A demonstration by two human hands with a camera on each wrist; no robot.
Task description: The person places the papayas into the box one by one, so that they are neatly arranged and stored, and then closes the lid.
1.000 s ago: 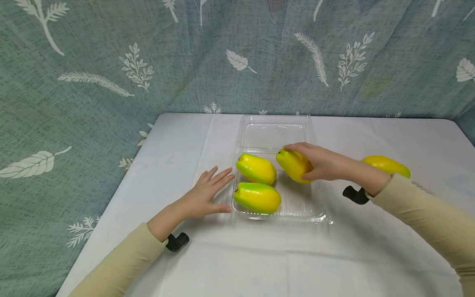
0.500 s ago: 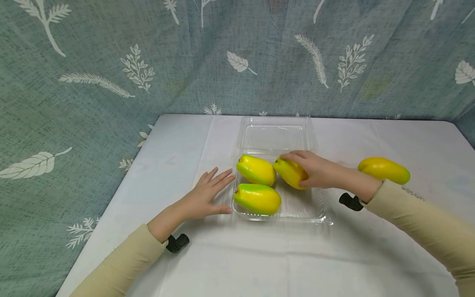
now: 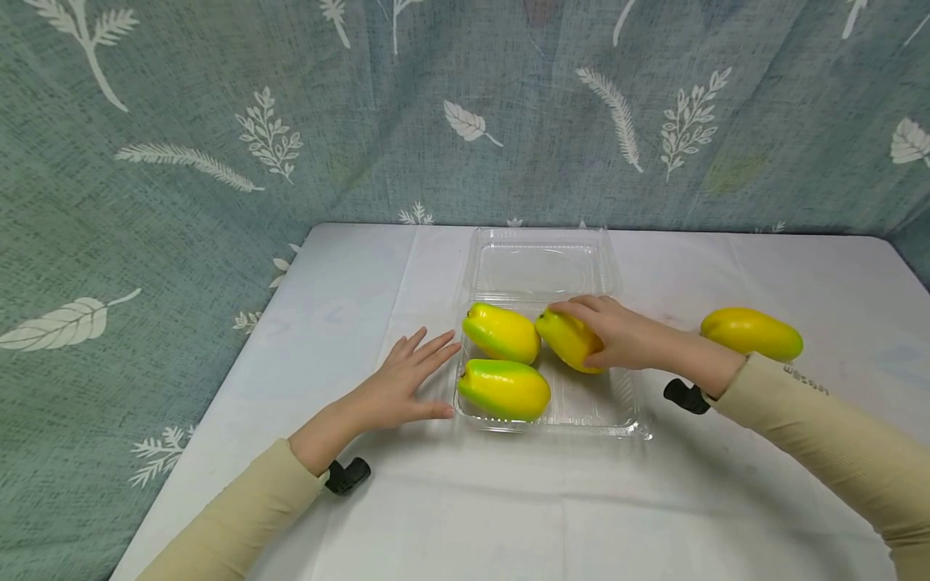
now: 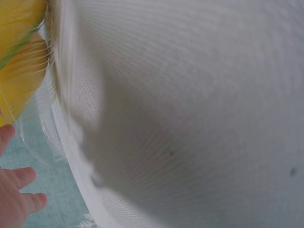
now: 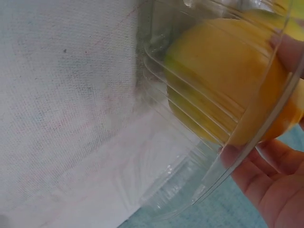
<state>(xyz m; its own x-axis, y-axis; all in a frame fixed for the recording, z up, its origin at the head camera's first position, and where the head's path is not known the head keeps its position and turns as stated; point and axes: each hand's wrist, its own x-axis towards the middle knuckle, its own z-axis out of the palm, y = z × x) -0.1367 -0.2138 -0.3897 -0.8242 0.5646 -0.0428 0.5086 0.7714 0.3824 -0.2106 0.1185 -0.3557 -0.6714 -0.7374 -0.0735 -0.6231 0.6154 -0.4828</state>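
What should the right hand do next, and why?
I think the right hand should gently let go of the held fruit. It looks low inside the open clear container, alongside the upper-left fruit and lower-left fruit. Another fruit lies outside, so freeing that hand could help.

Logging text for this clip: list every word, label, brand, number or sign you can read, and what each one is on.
Right sleeve: one short line of dark lettering, too small and blurred to read with certainty.
Yellow-green fruits and clear container: no readable text.
Backdrop: white leaf prints, no writing seen.
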